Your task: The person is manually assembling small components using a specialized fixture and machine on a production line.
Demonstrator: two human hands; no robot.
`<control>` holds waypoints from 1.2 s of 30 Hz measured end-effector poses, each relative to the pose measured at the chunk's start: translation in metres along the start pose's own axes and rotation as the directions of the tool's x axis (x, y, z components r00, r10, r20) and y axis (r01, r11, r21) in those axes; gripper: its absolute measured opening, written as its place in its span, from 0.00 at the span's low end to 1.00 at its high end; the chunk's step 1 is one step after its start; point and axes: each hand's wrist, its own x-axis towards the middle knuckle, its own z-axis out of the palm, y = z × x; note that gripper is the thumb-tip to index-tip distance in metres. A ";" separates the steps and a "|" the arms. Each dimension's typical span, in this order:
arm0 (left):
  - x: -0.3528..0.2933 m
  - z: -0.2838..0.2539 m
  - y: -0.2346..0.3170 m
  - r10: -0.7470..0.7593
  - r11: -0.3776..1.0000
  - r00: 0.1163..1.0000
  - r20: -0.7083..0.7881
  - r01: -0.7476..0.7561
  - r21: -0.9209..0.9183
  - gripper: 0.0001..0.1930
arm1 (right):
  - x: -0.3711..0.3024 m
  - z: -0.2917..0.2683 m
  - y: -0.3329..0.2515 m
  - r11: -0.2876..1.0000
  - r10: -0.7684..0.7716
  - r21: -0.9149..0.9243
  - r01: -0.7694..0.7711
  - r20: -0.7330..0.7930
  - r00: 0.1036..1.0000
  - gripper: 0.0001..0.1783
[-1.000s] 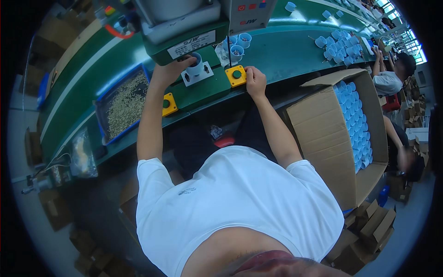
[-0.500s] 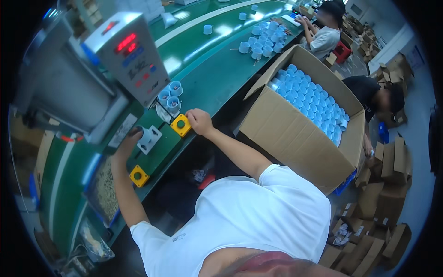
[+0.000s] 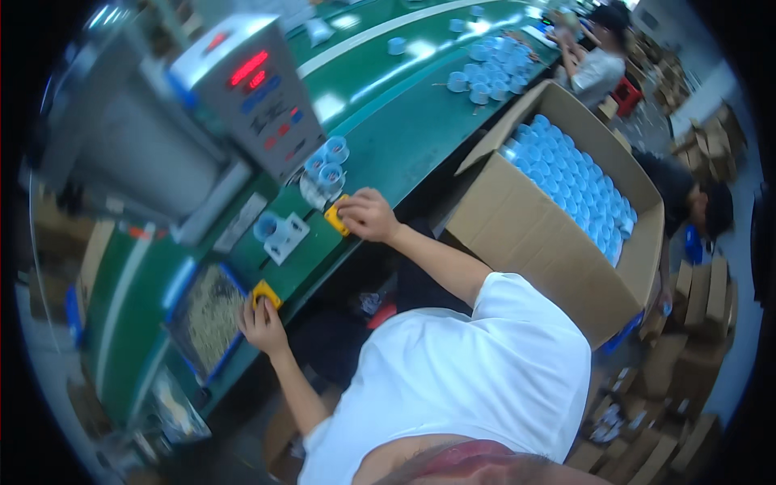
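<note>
My left hand (image 3: 262,325) rests on the nearer yellow push-button box (image 3: 268,294), its fingers apart and touching the button. Over the farther yellow push-button box (image 3: 334,219), the fingers of my right hand (image 3: 369,216) are curled and cover its button. Between the two boxes, a light-blue cup (image 3: 265,227) stands at a white fixture block (image 3: 288,239), below the grey machine (image 3: 153,153). Several light-blue cups (image 3: 331,175) with small things inside are grouped beyond the right hand, beside the machine's control box (image 3: 250,97) with red lit digits.
A blue-edged tray (image 3: 212,319) of small pale pieces lies left of my left hand. At my right stands a large carton (image 3: 541,255) full of blue cups. More cups (image 3: 497,69) crowd the green bench (image 3: 396,133). Two people work beyond the carton.
My left hand has left the cup at the fixture and come down onto the nearer button box. My right hand has shifted onto its button. The view has turned slightly.
</note>
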 end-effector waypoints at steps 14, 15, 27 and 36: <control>0.044 0.027 -0.086 -0.268 0.959 0.919 0.289 0.282 -0.006 0.12 | -0.012 0.016 -0.016 0.902 0.388 0.215 -0.374 -0.024 0.921 0.14; 0.041 0.025 -0.088 -0.262 0.959 0.906 0.333 0.284 -0.019 0.12 | -0.014 0.016 -0.015 0.915 0.361 0.200 -0.351 -0.016 0.932 0.13; 0.049 0.012 -0.091 -0.270 0.928 0.819 0.506 0.361 -0.089 0.08 | -0.016 0.022 -0.012 0.929 0.331 0.181 -0.324 -0.008 0.944 0.12; 0.050 0.009 -0.083 -0.302 0.917 0.826 0.476 0.388 -0.092 0.08 | -0.022 0.023 -0.006 0.924 0.327 0.209 -0.320 0.002 0.945 0.11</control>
